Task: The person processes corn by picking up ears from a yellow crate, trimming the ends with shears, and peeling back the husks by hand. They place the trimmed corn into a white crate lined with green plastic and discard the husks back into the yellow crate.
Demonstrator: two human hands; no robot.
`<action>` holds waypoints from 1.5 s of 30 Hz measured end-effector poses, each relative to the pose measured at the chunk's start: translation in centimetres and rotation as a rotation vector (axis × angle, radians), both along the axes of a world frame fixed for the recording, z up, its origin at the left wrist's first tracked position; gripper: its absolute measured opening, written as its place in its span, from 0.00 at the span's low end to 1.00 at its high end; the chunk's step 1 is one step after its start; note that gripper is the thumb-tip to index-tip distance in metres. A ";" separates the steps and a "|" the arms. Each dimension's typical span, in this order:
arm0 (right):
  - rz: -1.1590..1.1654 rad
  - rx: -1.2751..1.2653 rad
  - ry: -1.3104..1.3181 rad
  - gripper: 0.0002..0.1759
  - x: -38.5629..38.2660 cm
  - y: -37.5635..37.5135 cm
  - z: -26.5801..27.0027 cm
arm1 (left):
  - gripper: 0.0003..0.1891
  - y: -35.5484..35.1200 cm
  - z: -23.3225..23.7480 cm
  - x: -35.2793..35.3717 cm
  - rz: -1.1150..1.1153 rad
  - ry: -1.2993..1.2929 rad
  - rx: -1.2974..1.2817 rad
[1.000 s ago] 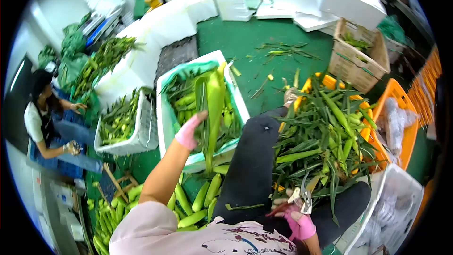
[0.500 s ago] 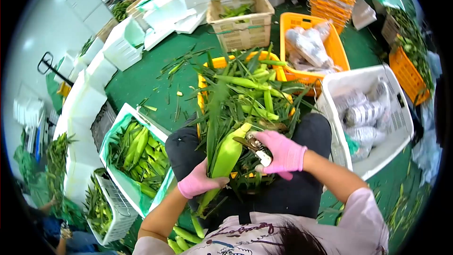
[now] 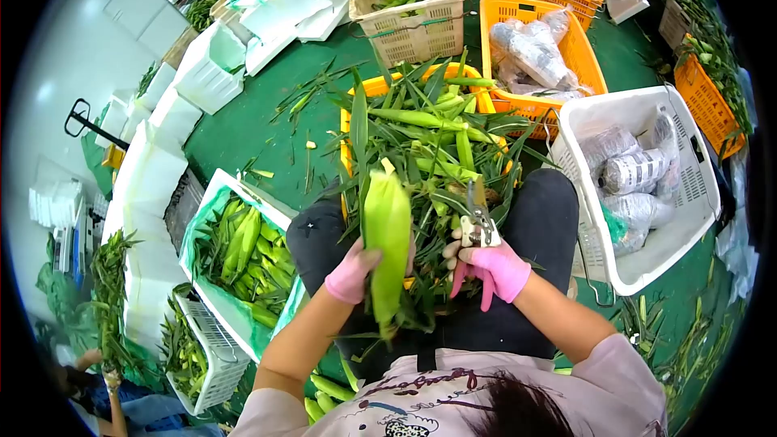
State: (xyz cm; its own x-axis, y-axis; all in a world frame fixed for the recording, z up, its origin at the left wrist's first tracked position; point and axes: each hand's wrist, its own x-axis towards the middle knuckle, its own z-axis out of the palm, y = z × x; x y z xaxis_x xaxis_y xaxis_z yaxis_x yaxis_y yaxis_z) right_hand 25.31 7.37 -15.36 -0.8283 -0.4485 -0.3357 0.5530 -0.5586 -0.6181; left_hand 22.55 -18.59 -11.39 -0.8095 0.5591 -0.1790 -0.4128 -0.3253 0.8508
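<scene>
My left hand (image 3: pixel 353 273), in a pink glove, is wrapped round a green ear of corn (image 3: pixel 387 235) in its husk. The ear stands nearly upright between my knees, its pale cut end at the top. My right hand (image 3: pixel 498 270), also pink-gloved, grips pruning shears (image 3: pixel 481 222) with white handles, their blades pointing up and apart from the corn. Some right-hand fingers hang loose below the handles. Just beyond both hands is a yellow crate (image 3: pixel 375 86) heaped with long leaves (image 3: pixel 405 146) and several corn ears (image 3: pixel 417 119).
At left, a foam box (image 3: pixel 285 218) with green lining holds many corn ears. Wrapped bundles lie in a white crate (image 3: pixel 595 263) at right and another yellow crate (image 3: pixel 595 40) behind. A beige crate (image 3: pixel 413 36) stands ahead. A co-worker's arm (image 3: pixel 115 405) shows at lower left.
The shears have moved right, away from the corn's upper end, and now point upward. My left hand has turned the ear more upright.
</scene>
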 end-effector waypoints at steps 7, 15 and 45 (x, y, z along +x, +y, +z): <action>-0.225 0.350 0.245 0.35 2.1 -3.9 2.2 | 0.20 4.8 -2.1 -2.1 0.397 0.367 -0.124; -0.411 1.006 0.582 0.40 2.0 -4.7 0.6 | 0.30 7.5 -0.8 -0.6 0.511 0.754 -0.575; -0.839 -0.013 0.138 0.36 -0.9 3.2 -0.2 | 0.14 11.9 3.6 -10.7 0.438 0.927 -0.700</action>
State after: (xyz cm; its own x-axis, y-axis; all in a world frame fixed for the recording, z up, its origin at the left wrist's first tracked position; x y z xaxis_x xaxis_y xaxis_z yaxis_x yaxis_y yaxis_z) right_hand 24.45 10.54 -15.53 -0.9212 0.3297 -0.2066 -0.1275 -0.7574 -0.6404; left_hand 11.83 -6.71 -7.81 -0.8844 0.2249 0.4090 0.4654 0.3570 0.8099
